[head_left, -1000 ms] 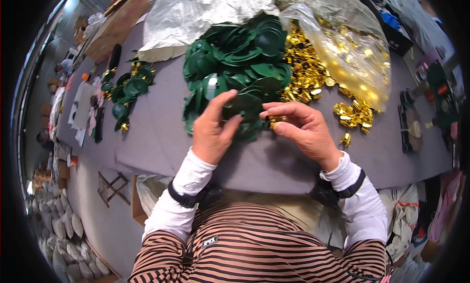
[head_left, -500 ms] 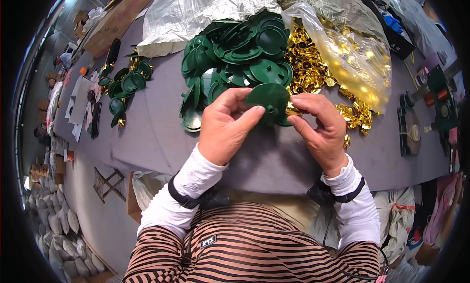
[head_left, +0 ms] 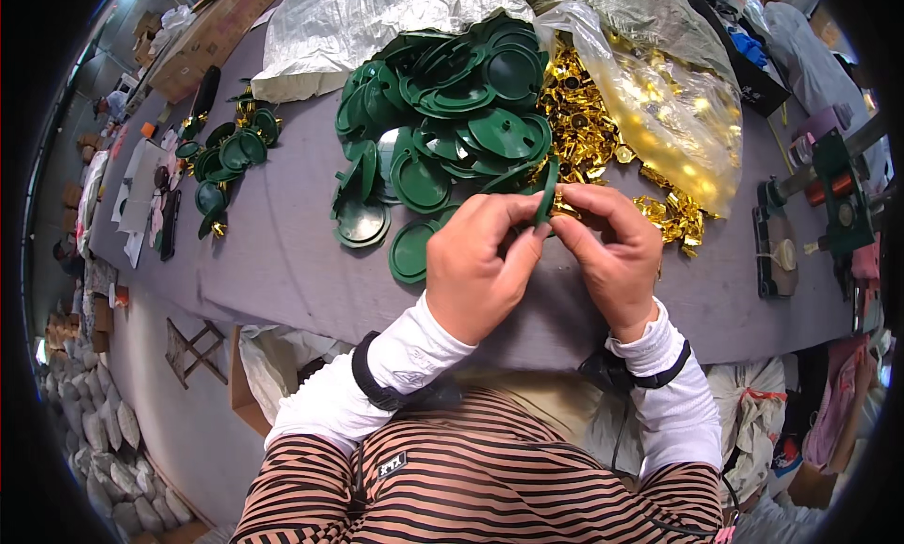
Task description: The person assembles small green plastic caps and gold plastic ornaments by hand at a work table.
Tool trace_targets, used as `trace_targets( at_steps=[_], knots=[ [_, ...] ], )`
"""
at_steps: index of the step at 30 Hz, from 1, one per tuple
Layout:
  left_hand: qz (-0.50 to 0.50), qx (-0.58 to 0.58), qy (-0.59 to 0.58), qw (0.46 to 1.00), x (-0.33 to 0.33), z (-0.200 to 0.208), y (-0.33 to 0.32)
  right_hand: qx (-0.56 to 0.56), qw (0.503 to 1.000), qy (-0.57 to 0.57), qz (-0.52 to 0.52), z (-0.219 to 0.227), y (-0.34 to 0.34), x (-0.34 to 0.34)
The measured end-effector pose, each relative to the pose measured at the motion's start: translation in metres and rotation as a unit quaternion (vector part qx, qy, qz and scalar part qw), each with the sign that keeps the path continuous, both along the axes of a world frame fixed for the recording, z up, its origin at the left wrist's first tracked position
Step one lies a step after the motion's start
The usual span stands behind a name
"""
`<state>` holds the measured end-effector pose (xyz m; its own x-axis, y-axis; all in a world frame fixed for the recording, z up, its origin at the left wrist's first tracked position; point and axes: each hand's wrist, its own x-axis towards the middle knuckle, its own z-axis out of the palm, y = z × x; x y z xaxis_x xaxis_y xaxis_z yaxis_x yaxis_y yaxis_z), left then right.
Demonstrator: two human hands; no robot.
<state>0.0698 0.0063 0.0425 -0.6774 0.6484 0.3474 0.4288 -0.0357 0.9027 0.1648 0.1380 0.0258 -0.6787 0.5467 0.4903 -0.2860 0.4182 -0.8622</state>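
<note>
Between my hands, above the near part of the table, a round green plastic disc (head_left: 547, 194) stands edge-on. My left hand (head_left: 485, 257) pinches it from the left with thumb and fingers. In the fingertips of my right hand (head_left: 610, 247) is a small shiny gold piece (head_left: 563, 205), pressed against the disc's right face; my fingers hide most of it. Just beyond my hands lies a heap of similar green discs (head_left: 443, 101). To its right spreads a pile of gold pieces (head_left: 576, 111).
A clear plastic bag (head_left: 664, 111) of gold pieces lies right of the pile. Several green discs with gold pieces attached (head_left: 231, 153) lie at the left. A green metal device (head_left: 838, 191) stands at the right edge. Silvery sheeting (head_left: 395, 26) covers the back, near a black box (head_left: 753, 82).
The disc in my left hand has turned from facing me to edge-on. My left hand has moved right, close to my right hand, and the gold piece now meets the disc.
</note>
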Motion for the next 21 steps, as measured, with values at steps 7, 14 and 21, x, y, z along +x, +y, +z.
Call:
trace_targets(
  at_steps=[7, 14, 21],
  knots=[
    [-0.011, 0.031, 0.013, 0.999, -0.018, -0.006, -0.014, -0.273, 0.951, -0.036, 0.140, 0.006, -0.006, 0.001],
    [0.207, 0.105, 0.036, 0.972, -0.194, 0.029, -0.108, 0.307, 0.881, -0.250, -0.259, -0.019, 0.045, 0.078],
    [0.281, -0.035, 0.178, 0.942, -0.313, 0.011, -0.176, 0.315, 0.899, -0.247, -0.180, -0.037, 0.057, 0.032]
  ],
)
